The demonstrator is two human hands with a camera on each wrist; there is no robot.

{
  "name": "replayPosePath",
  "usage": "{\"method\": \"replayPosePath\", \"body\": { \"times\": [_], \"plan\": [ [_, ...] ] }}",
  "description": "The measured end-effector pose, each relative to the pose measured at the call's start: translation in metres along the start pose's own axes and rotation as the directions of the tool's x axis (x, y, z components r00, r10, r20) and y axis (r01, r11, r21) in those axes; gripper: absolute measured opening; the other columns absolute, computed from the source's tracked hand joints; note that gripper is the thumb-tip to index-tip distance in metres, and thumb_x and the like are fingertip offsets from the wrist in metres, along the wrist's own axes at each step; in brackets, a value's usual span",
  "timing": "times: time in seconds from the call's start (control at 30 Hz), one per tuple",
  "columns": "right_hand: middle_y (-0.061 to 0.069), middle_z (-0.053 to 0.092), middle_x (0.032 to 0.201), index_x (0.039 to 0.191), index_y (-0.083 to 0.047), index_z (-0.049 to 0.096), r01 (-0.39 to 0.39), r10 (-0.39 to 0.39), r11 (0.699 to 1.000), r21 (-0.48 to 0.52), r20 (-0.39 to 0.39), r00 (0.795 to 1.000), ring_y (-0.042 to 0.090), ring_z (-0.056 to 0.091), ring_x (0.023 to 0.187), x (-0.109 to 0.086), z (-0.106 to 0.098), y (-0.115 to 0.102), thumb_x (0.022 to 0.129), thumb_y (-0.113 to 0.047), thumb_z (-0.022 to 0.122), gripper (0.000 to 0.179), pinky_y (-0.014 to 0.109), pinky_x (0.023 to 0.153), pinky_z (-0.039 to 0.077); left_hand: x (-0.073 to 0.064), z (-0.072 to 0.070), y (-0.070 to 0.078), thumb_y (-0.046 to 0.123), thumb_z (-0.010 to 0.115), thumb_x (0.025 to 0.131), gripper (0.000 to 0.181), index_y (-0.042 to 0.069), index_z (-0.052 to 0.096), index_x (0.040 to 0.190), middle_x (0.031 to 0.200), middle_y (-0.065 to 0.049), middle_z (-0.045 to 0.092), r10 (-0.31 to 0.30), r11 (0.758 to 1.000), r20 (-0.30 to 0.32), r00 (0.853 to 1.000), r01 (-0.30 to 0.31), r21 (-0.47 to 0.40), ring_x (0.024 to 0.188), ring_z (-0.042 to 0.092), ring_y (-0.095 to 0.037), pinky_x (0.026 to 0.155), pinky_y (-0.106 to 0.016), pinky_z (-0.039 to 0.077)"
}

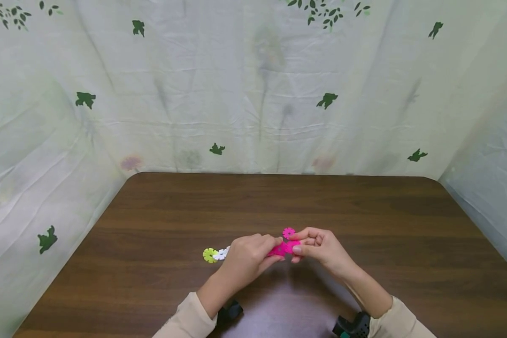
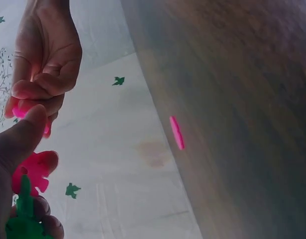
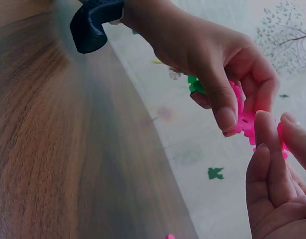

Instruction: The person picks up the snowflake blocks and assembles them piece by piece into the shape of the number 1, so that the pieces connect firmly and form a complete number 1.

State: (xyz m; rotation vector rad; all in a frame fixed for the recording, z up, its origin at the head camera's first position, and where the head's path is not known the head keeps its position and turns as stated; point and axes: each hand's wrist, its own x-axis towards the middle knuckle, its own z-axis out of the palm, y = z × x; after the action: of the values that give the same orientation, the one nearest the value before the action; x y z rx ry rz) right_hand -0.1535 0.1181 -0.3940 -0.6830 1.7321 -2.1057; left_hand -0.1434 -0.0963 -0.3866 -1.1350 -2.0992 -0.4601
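My left hand (image 1: 250, 256) grips a chain of flower-shaped notched discs. Out of its left side stick a yellow-green disc (image 1: 210, 255) and a white disc (image 1: 220, 254). A green disc (image 2: 26, 214) lies within its fingers, with a pink disc (image 3: 246, 121) under the thumb in the right wrist view. My right hand (image 1: 323, 248) pinches another pink disc (image 1: 292, 245) at the chain's right end, the fingertips of both hands close together. Fingers partly hide the place where the pink discs meet. Just past the hands, a loose pink disc (image 2: 176, 133) lies on the table.
A brown wooden table (image 1: 173, 202) spreads under the hands. White cloth (image 1: 245, 94) with green leaf and bird shapes hangs behind it and at the sides. Black wrist devices (image 1: 355, 325) are strapped below both sleeves.
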Motion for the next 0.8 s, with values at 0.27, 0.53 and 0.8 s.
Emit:
{"method": "replayPosePath", "body": {
  "times": [0.27, 0.53, 0.8],
  "plan": [
    [0.014, 0.066, 0.083, 0.105, 0.013, 0.054, -0.034, 0.036, 0.998, 0.055, -0.053, 0.998, 0.016, 0.064, 0.067, -0.0002, 0.0017, 0.0031, 0.085, -0.003, 0.059, 0.026, 0.034, 0.075, 0.049, -0.0031, 0.0062, 0.0002, 0.035, 0.065, 0.081, 0.03, 0.009, 0.064, 0.096, 0.081, 0.004, 0.065, -0.004, 1.0, -0.043, 0.999, 0.005, 0.008, 0.055, 0.052, -0.007, 0.049, -0.014, 0.041],
    [0.012, 0.067, 0.087, 0.107, 0.01, 0.054, -0.01, 0.014, 0.989, 0.145, -0.024, 1.0, 0.013, 0.064, 0.069, 0.0012, 0.0058, 0.0073, 0.087, 0.001, 0.055, 0.022, 0.029, 0.073, 0.049, -0.0007, 0.003, -0.0019, 0.029, 0.072, 0.075, 0.031, 0.008, 0.064, 0.096, 0.083, 0.003, 0.066, -0.001, 1.0, -0.08, 0.997, 0.003, 0.029, 0.055, 0.052, -0.008, 0.05, -0.016, 0.042],
    [0.009, 0.067, 0.082, 0.105, 0.005, 0.057, -0.021, 0.025, 0.993, 0.116, -0.032, 0.999, 0.014, 0.063, 0.067, 0.0022, 0.0044, 0.0102, 0.087, -0.002, 0.056, 0.02, 0.029, 0.069, 0.049, 0.0014, 0.0006, -0.0029, 0.032, 0.074, 0.072, 0.037, 0.01, 0.062, 0.099, 0.084, 0.004, 0.064, -0.044, 0.997, 0.015, 0.999, 0.043, 0.063, 0.059, 0.055, -0.009, 0.051, -0.019, 0.042]
  ]
}}
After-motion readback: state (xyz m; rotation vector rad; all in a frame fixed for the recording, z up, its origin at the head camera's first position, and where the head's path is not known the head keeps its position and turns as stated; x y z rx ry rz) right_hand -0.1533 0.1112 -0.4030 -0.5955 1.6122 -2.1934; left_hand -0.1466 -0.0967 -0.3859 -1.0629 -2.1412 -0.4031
